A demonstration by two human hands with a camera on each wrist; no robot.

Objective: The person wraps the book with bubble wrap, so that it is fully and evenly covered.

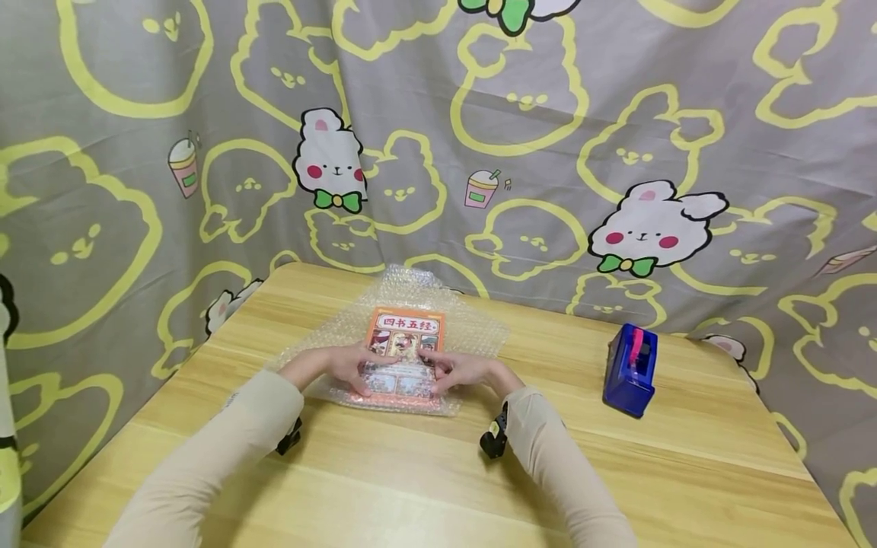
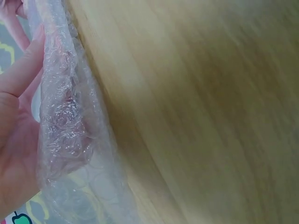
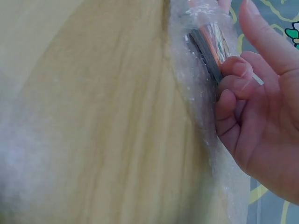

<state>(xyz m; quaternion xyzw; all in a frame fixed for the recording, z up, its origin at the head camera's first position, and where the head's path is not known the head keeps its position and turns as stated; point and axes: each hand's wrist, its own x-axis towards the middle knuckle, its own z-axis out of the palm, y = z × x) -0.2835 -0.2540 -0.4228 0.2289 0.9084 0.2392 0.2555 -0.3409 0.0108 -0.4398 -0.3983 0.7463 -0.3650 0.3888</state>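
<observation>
An orange-covered book (image 1: 407, 323) lies on a sheet of clear bubble wrap (image 1: 473, 323), whose near part is folded up over the book's lower half. At the book's left side, my left hand (image 1: 348, 367) grips the wrapped edge; its thumb lies along the film in the left wrist view. My right hand (image 1: 466, 368) holds the opposite side. In the right wrist view, several of its fingers curl against the book's page edge (image 3: 219, 39), while the thumb is stretched out. Film covers part of the book, and some left fingertips are hidden.
A blue tape dispenser (image 1: 630, 373) with a pink roll stands to the right on the wooden table (image 1: 384, 487). Behind the table hangs a grey curtain (image 1: 411, 99) with cartoon prints. The bubble wrap spreads toward the table's back edge.
</observation>
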